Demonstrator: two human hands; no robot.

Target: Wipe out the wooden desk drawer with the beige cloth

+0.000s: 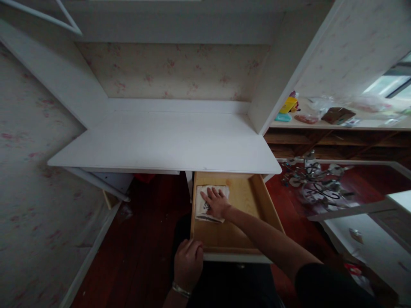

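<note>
Wearing a shiny silver-coloured bracelet on the left wrist, low in the view, and a black fabric sleeve on the right arm. Curling the fingers of the left hand in toward the palm, at the front left corner of a shallow open drawer of yellowish wood with a white front. Cannot tell whether gripping the rim there or merely resting against it. Reaching across the drawer with the right hand, palm down, fingers spread over a pale, roughly square cloth with dark printed marks. Have that cloth lying on the drawer's bottom, along the left wall, nearer the back than the front. Cannot tell how hard pressing.

Facing a broad white desktop with rounded front corners, with the drawer drawn out from beneath its right part. Can see cream wallpaper with small pink flowers behind it. Can also make out, to the right, a tangled chandelier of dark curved arms and pale shades, on a dark red wooden floor. Above that, can spot a brown cardboard box and a bright yellow packet on a pale ledge.
</note>
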